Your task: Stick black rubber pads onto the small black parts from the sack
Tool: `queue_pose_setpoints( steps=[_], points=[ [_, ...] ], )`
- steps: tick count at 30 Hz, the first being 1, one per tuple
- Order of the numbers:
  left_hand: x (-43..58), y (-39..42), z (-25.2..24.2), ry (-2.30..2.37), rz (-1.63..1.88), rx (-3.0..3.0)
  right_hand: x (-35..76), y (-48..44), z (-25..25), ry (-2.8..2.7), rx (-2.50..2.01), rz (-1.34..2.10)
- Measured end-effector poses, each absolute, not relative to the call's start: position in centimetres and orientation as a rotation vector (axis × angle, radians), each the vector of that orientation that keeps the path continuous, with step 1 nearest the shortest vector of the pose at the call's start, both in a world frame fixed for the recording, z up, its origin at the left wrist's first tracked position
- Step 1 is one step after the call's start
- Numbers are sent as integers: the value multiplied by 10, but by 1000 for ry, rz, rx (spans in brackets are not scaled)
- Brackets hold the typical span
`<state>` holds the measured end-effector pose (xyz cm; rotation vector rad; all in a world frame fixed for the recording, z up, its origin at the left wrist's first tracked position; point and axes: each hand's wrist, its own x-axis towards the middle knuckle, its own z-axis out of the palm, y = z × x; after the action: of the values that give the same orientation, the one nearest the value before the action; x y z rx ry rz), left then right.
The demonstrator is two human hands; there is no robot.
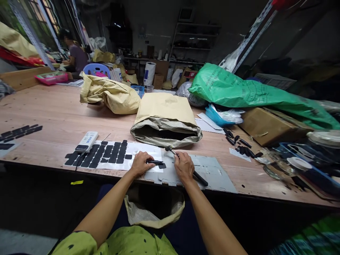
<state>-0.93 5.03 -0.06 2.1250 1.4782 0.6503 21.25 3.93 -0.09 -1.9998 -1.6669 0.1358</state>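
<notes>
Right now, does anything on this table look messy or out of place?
Yes: loose black pieces lie jumbled beside the cardboard box, some off the paper slip, whereas the black pads beyond the left hand sit in mostly neat rows.

The wood-grained table [58, 113] bears two tan sacks [164, 106], a cardboard box [271, 124] and a grey sheet [212, 173].

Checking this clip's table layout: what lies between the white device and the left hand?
In the head view, rows of black pads on a white sheet.
</notes>
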Motion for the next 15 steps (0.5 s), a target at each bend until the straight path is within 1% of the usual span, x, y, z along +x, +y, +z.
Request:
queue_pose_setpoints(
  steps=[3,8,11,15],
  points=[
    [-9,50,0,1496,651,2101,201,22,6,-1601,-1814,260],
    [-8,51,-2,1526,623,2083,177,-6,7,-1717,-1583,432],
    [-8,51,-2,1541,585,2115,169,-13,6,-1751,-1566,435],
    [-8,51,-2,1554,562,2145,162,-18,7,-1786,-1590,345]
  ],
)
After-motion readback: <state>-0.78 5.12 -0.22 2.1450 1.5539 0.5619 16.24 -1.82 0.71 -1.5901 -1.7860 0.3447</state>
